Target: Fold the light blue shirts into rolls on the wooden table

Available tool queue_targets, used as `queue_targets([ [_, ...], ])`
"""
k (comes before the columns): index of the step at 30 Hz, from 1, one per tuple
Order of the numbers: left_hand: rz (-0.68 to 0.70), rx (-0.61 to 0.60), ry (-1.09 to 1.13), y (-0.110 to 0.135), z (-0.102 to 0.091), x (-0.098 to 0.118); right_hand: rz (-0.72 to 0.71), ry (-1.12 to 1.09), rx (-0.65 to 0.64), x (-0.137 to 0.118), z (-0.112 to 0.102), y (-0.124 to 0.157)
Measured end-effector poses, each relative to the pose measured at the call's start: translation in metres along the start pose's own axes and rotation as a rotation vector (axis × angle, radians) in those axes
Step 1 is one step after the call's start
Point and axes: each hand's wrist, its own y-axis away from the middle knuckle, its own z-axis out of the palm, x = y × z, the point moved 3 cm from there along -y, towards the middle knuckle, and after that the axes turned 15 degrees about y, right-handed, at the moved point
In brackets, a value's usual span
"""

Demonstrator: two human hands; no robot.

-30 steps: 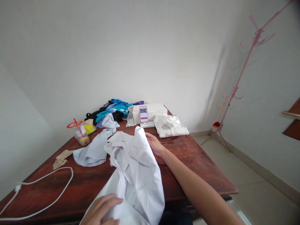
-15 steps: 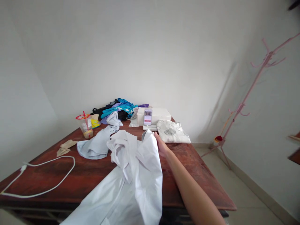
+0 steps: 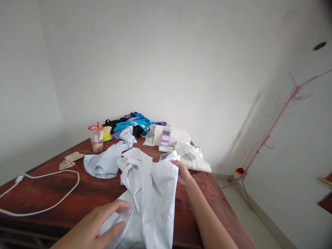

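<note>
A white shirt lies crumpled across the near part of the dark wooden table and hangs over its front edge. My right hand is closed on the shirt's far right edge and lifts it a little. My left hand lies on the lower left part of the shirt, fingers stretched out and slightly spread. A pale blue garment lies just beyond the shirt on the left.
A folded white printed garment and a white box with a phone leaning on it sit at the back right. A pile of coloured clothes, a plastic cup, a white cable and a beige cloth are also on the table. A pink coat stand stands at the right wall.
My left hand has come back into view onto the shirt's lower part. My right hand has closed on the shirt's edge and drawn it slightly nearer. The view has shifted upward and left.
</note>
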Motion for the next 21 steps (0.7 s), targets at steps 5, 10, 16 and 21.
queue_targets([
  [5,-0.024,-0.434,0.543,-0.057,0.066,0.049,-0.120,-0.237,0.186,-0.003,-0.003,-0.009],
  [10,-0.146,-0.299,0.137,-0.067,0.113,0.036,-0.161,-0.259,0.231,0.005,0.007,-0.014],
  [16,-0.097,-0.001,-0.289,-0.075,0.133,0.018,-0.214,-0.224,0.181,0.008,0.021,-0.011],
  [21,-0.093,0.003,0.033,-0.072,0.096,0.006,-0.244,-0.248,0.170,-0.004,0.009,-0.004],
])
